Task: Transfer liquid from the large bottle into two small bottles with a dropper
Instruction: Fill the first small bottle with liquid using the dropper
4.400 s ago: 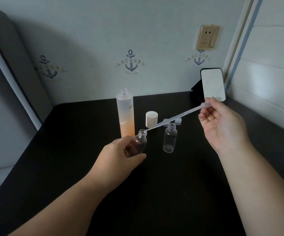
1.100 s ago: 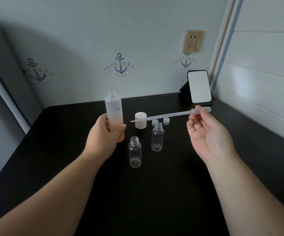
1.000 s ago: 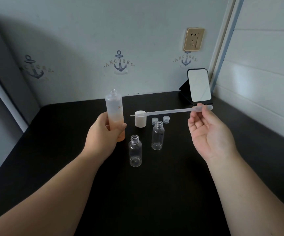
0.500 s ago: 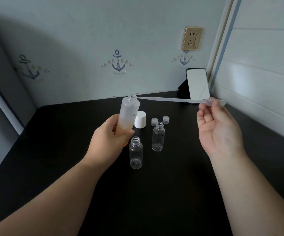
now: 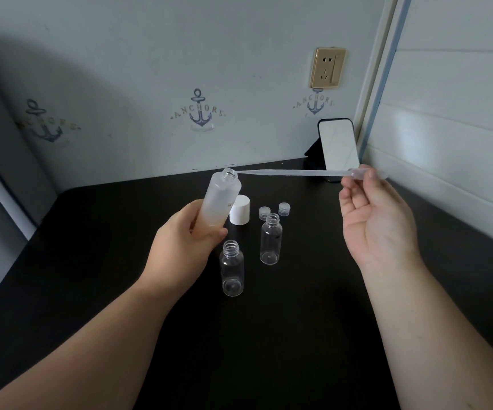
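My left hand (image 5: 184, 241) grips the large frosted bottle (image 5: 220, 199) low on its body, lifted off the table and tilted to the right, its open neck uppermost. Orange liquid shows near my fingers. My right hand (image 5: 372, 220) pinches the bulb end of a long clear dropper (image 5: 298, 173), which lies almost level with its tip at the bottle's mouth. Two small clear bottles stand uncapped on the black table (image 5: 269, 335): one (image 5: 232, 269) just below my left hand, the other (image 5: 270, 239) to its right.
A white cap (image 5: 240, 210) and two small clear caps (image 5: 265, 213) (image 5: 284, 209) sit behind the small bottles. A phone on a stand (image 5: 338, 149) leans at the back right corner. Walls close the back and right sides.
My left hand lifted the large bottle off the table and tilted it right. My right hand raised the dropper, bringing its tip to the bottle's mouth.
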A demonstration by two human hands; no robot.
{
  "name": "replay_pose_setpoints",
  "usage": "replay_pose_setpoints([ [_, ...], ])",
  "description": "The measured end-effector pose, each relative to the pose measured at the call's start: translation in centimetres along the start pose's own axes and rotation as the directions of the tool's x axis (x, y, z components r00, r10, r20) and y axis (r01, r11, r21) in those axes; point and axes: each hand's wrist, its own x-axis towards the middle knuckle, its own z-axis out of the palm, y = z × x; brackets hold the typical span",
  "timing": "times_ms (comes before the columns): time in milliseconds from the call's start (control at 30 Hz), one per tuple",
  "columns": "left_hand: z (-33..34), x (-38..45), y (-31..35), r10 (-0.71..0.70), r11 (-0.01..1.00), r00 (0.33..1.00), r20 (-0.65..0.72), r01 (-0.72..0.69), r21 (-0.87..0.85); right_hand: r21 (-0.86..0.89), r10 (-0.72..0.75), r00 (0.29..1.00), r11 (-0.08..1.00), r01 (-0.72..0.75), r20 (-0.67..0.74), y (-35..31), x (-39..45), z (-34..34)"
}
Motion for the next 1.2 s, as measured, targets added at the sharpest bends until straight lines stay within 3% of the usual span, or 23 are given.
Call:
replay_pose_setpoints([
  [633,-0.1,0.4,-1.0,0.052,0.989,0.998,-0.046,-0.045,0.139,-0.058,-0.099,0.995,0.994,0.097,-0.030,-1.1,0.7,0.9],
  [833,-0.1,0.5,-1.2,0.063,0.983,0.997,-0.055,-0.052,0.173,-0.109,-0.151,0.989,0.983,0.151,0.007,-1.5,0.5,1.7],
  [1200,-0.1,0.6,-1.2,0.048,0.976,0.999,-0.014,-0.044,0.213,-0.179,-0.116,0.989,0.975,0.131,0.091,-0.9,-0.1,3.7],
])
